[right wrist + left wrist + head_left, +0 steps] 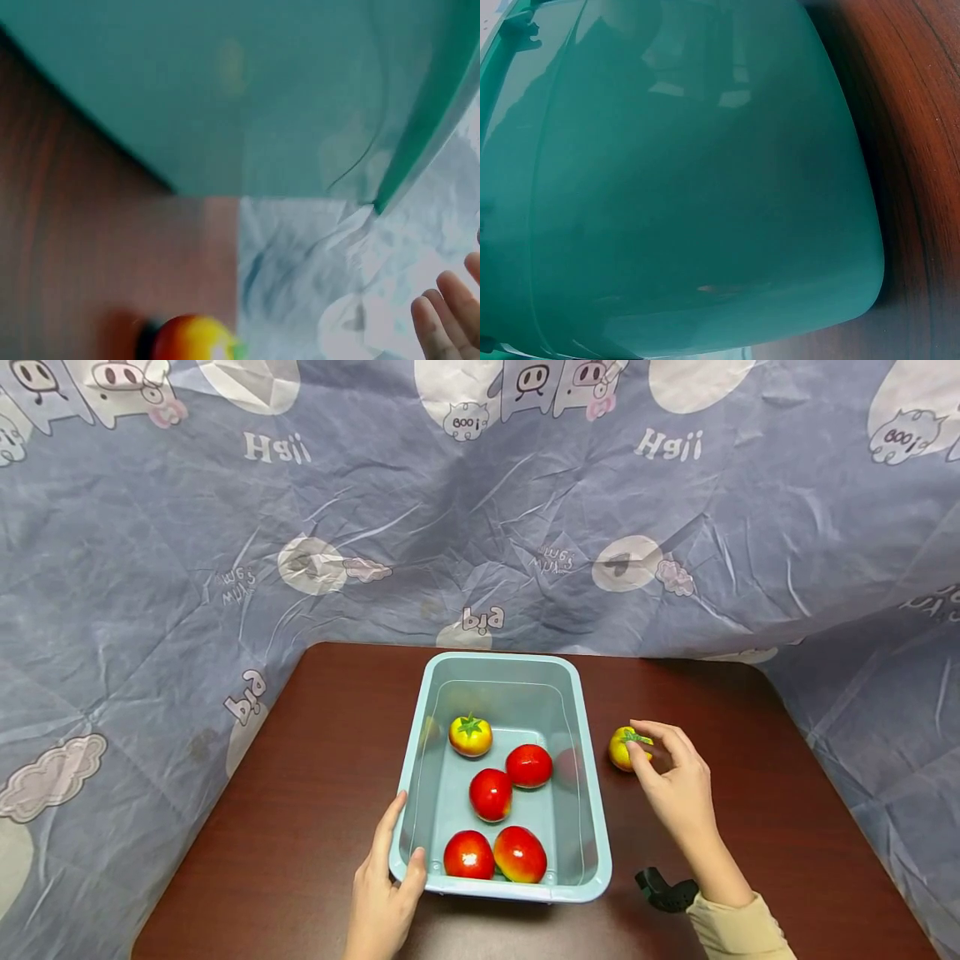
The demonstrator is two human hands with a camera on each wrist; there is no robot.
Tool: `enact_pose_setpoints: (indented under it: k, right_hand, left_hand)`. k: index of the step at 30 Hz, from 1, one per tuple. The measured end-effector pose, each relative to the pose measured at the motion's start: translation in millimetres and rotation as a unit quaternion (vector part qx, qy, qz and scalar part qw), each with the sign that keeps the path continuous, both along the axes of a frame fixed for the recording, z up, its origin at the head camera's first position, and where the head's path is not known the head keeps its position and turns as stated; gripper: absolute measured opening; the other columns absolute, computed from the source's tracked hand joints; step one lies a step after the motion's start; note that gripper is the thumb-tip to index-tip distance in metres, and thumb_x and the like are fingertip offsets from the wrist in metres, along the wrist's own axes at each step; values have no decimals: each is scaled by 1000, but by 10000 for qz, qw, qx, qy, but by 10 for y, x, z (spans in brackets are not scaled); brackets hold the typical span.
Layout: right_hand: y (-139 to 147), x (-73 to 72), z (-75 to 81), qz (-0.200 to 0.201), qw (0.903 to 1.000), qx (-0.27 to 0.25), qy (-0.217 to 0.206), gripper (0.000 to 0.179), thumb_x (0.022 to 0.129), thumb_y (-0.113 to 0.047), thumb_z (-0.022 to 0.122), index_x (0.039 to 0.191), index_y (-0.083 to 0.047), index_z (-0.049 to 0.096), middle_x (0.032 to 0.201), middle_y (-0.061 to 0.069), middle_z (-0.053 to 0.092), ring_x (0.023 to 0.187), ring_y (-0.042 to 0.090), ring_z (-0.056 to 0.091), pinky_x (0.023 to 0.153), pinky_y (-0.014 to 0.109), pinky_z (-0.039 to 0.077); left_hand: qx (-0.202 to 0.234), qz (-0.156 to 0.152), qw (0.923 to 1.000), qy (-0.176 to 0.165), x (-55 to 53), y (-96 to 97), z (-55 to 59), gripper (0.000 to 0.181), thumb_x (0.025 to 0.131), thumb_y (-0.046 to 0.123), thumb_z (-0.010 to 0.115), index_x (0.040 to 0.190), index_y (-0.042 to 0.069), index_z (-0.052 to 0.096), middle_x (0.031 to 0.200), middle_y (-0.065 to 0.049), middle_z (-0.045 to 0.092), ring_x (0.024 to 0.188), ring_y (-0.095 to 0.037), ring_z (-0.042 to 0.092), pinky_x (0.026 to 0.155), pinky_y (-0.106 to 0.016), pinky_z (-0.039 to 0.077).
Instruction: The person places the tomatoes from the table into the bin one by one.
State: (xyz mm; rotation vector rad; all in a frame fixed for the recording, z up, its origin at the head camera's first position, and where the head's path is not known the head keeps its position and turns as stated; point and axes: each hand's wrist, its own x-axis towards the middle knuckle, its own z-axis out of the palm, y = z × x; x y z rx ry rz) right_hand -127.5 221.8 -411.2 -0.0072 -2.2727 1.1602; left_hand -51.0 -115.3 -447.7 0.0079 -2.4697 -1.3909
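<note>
A pale blue-green plastic bin (592, 827) stands on the table with several shiny tomatoes inside. Two red ones (468, 855) lie at its near end, two more red ones (491, 795) in the middle, and a yellow-red tomato (470, 737) with a green top farther back. My left hand (382, 893) holds the bin's near left corner, thumb on the near rim and fingers along the left side. Right of the bin, another yellow-red tomato (621, 750) sits on the table. My right hand (678, 785) is over its right side, thumb and fingers spread apart; the right wrist view shows the fingers (446, 319) away from this tomato.
The dark brown wooden table (285, 793) extends on both sides of the bin. A wrinkled blue printed cloth (450, 527) hangs behind it and at the sides. A black strap-like piece (663, 892) shows beside my right wrist.
</note>
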Motion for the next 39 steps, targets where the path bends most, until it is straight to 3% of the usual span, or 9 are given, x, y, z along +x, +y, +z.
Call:
enact_pose_setpoints:
  k: [2, 5, 8, 10, 13, 20, 25, 39]
  right_hand:
    - [65, -28, -69, -227, 9996, 92, -166, 29, 87, -2, 69, 116, -3, 70, 111, 9, 66, 91, -14, 61, 79, 1, 44]
    - [150, -72, -181, -570, 9962, 211, -619, 31, 90, -9, 68, 120, -4, 67, 114, 11, 64, 97, 8, 69, 77, -3, 39]
    - [222, -117, -296, -857, 9884, 332, -1211, 38, 93, -19, 65, 127, -5, 62, 122, 15, 60, 106, 33, 65, 83, 9, 47]
    - [263, -150, -366, -975, 9819, 375, -1581, 44, 93, -23, 64, 132, -4, 58, 127, 19, 55, 111, 38, 61, 91, 27, 51]
    - [311, -197, -464, -1028, 9720, 409, -2071, 54, 93, -25, 64, 138, 1, 49, 132, 25, 48, 114, 42, 53, 98, 53, 45]
    - [395, -289, -666, -902, 9479, 537, -3008, 78, 89, -29, 68, 145, 10, 31, 141, 36, 32, 129, 50, 32, 111, 62, 29]
    - [408, -351, -773, -815, 9422, 597, -3196, 89, 87, -35, 71, 147, 12, 24, 142, 38, 28, 128, 53, 29, 111, 63, 28]
    - [385, -494, -956, -905, 9538, 479, -2826, 92, 84, -33, 75, 147, 10, 25, 138, 37, 30, 124, 52, 31, 109, 63, 29]
  left_hand:
    - [7, -6, 10000, -12, 0, -1, 4, 70, 85, 8, 66, 147, 33, 45, 133, -5, 63, 100, -18, 67, 86, -38, 56]
    - [9, -1, 10000, -38, -1, -4, 5, 70, 85, 8, 66, 147, 33, 44, 133, -5, 63, 100, -18, 67, 86, -38, 56]
    - [-3, 29, 10000, -28, 0, -10, 3, 70, 86, 8, 66, 147, 34, 44, 133, -5, 63, 101, -19, 67, 86, -40, 56]
    - [-11, 62, 10000, -11, 3, -17, -4, 70, 85, 8, 66, 147, 34, 44, 134, -5, 63, 101, -19, 68, 87, -40, 56]
    - [-42, 106, 9999, 29, 11, -27, -13, 71, 85, 8, 66, 147, 35, 45, 132, -5, 64, 100, -17, 68, 86, -39, 56]
    - [-73, 110, 9999, 28, 22, -28, -4, 73, 84, 7, 65, 147, 34, 44, 130, -6, 65, 100, -17, 68, 86, -38, 55]
    - [-53, 77, 10000, -6, 19, -21, 2, 74, 83, 6, 66, 148, 34, 44, 129, -7, 66, 99, -18, 68, 85, -37, 56]
    - [-21, 11, 10000, 73, -7, -4, -17, 75, 82, 5, 67, 147, 34, 44, 130, -6, 65, 100, -17, 68, 86, -37, 56]
